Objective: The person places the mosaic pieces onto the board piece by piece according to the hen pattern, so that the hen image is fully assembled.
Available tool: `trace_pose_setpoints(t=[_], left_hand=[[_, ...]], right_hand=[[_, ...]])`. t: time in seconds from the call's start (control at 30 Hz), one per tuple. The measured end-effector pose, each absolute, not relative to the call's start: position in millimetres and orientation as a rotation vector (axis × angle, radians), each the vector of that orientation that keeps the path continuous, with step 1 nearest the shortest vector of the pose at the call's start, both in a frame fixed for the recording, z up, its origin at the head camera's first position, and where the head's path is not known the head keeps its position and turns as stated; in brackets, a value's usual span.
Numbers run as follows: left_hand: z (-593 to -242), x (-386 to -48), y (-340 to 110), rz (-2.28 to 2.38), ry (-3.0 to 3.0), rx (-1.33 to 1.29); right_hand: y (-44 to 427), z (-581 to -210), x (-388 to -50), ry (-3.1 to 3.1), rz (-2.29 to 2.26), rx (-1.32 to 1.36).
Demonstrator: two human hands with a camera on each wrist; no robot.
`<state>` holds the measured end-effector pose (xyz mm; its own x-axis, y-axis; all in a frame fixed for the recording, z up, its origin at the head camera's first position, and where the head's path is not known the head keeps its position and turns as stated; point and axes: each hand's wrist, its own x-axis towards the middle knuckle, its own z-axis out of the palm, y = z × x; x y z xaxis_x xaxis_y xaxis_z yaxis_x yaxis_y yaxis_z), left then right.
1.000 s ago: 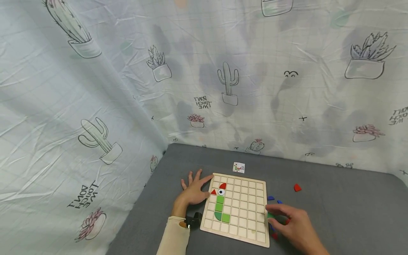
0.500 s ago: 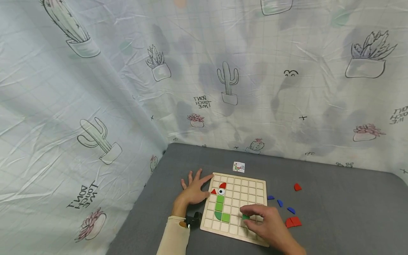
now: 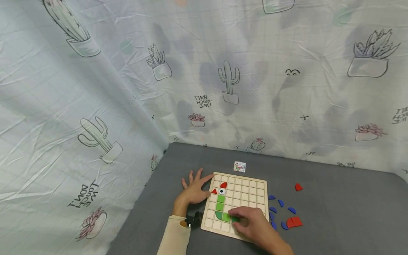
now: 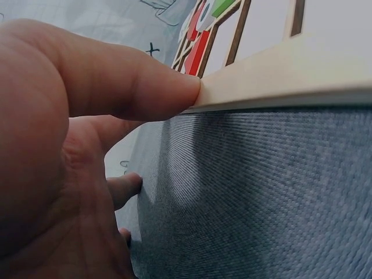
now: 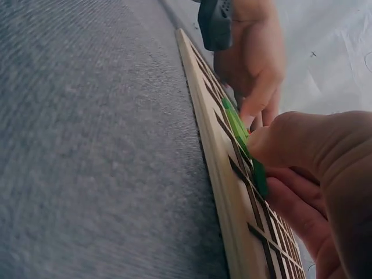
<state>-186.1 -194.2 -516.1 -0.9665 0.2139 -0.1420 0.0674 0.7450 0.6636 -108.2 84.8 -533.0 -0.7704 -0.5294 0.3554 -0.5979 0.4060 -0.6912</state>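
A wooden grid board point(image 3: 251, 191) lies on the grey table. My left hand point(image 3: 192, 194) has its fingers spread, with thumb and forefinger touching the board's left edge; the left wrist view shows the thumb against the wooden rim point(image 4: 279, 87). My right hand point(image 3: 255, 225) pinches a dark green tile point(image 3: 235, 219) low over the board, just right of a light green square point(image 3: 226, 217); its exact shape is partly hidden by the fingers. In the grid's left columns lie a red triangle point(image 3: 214, 191), an eye tile point(image 3: 222, 191), a red rounded tile point(image 3: 224, 185) and more green tiles point(image 3: 220, 207).
Several blue half-round pieces point(image 3: 281, 203) lie right of the board. Beside them sit red tiles point(image 3: 294, 222), and another red tile point(image 3: 298, 186) lies farther back. A small printed card point(image 3: 239, 166) is behind the board. A patterned curtain point(image 3: 223, 134) hangs beyond the table.
My right hand has carried the dark green tile left from the board's right edge to beside the light green square, uncovering blue and red pieces. The left hand has stayed put.
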Motion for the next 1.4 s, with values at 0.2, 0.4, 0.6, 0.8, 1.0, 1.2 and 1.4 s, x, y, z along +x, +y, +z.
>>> trace_pose_setpoints(t=[0.2,0.4,0.6,0.8,1.0,1.2,1.4], left_hand=[[-517,-187,-195,1.029,2.737,0.221],[-515,-188,-193,1.017,2.746,0.227],[-514,-188,-193,1.022,2.750,0.237],[-515,-187,-193,1.019,2.749,0.240],[-516,-187,-195,1.019,2.747,0.245],[-515,-186,-195,1.026,2.741,0.244],[-516,-186,-195,1.017,2.749,0.242]], right_hand=[[83,-532,-107,-2.590,1.237,0.988],[83,-535,-108,-2.581,1.216,0.971],[83,-535,-107,-2.586,1.213,0.955],[89,-535,-105,-2.523,1.237,0.907],[105,-534,-96,-2.558,1.323,0.790],[133,-537,-84,-2.535,1.378,0.715],[167,-543,-71,-2.507,1.359,0.597]])
